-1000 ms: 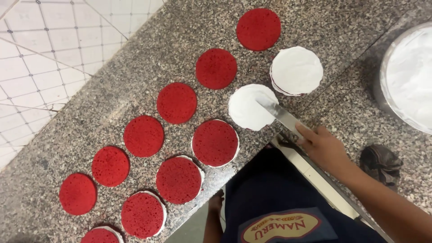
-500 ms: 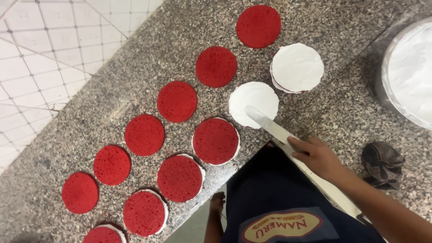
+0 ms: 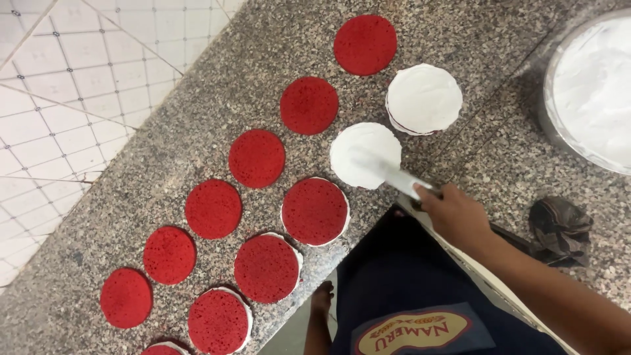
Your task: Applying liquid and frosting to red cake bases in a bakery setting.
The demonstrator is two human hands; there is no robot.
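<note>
One right hand (image 3: pixel 457 213) grips spatula (image 3: pixel 394 176), blade flat on iced cake (image 3: pixel 365 154).

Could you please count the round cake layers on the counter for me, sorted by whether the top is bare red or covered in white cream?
Bare red cake rounds: 11, counting one cut off at the bottom edge
Rounds with white cream on top: 2; the right hand holds a spatula on one
Total: 13

Crumpled dark cloth (image 3: pixel 560 230) right on granite counter (image 3: pixel 164 151); white tiled wall (image 3: pixel 59 98) upper left.
</note>
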